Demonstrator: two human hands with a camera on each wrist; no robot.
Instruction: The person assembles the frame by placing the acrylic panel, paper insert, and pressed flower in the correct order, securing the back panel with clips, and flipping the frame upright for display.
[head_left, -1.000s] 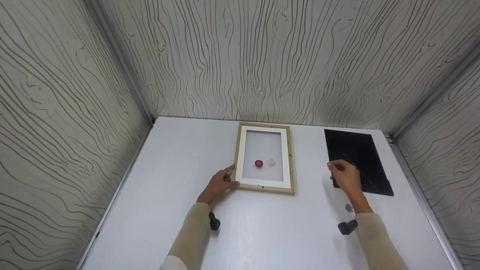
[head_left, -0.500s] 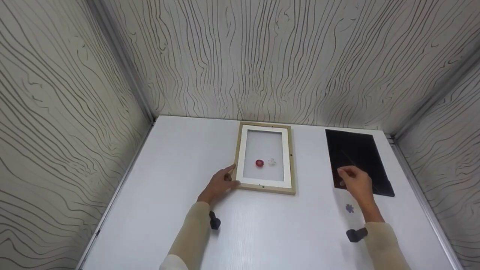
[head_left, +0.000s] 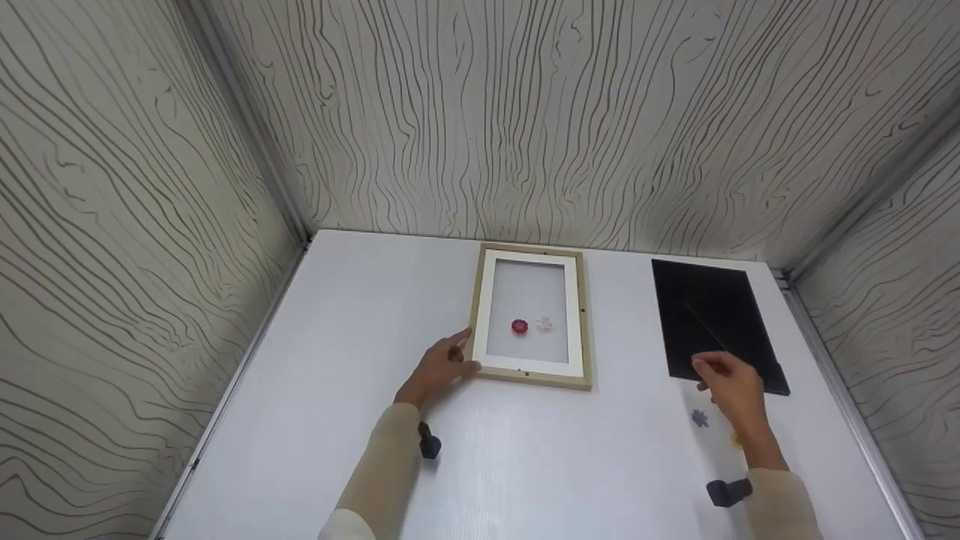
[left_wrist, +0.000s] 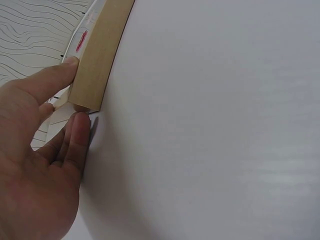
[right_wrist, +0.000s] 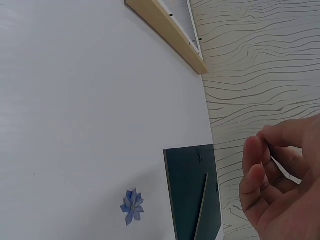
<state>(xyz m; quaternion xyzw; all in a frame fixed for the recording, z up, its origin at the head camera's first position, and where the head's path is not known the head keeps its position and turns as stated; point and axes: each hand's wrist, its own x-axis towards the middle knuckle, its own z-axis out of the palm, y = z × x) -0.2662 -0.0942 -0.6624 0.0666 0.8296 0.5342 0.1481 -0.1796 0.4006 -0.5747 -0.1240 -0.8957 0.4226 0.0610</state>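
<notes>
My left hand [head_left: 435, 371] holds the near left corner of a wooden picture frame [head_left: 586, 330], with fingertips at two of its sides. Inside the frame's white mat [head_left: 486, 315] lie a red flower [head_left: 520, 327] and a whitish flower [head_left: 544, 324], side by side. Over the near edge of a black backing board [head_left: 701, 300], my right hand [head_left: 733, 390] hovers with loosely curled fingers, thumb tip close to the index finger. Nothing shows between them. A purple-blue flower [right_wrist: 132, 206] lies on the table below that board. Part of a yellow flower [head_left: 736, 441] peeks out beside the right wrist.
The white table [head_left: 337, 315] runs back to a wall with a wood-grain pattern [head_left: 480, 135]. A thin strut [right_wrist: 201, 205] lies across the backing board. A black camera is worn on each wrist.
My right hand has moved right and toward the body, uncovering more of the backing board and the yellow flower's edge. The left hand and the frame have stayed in place.
</notes>
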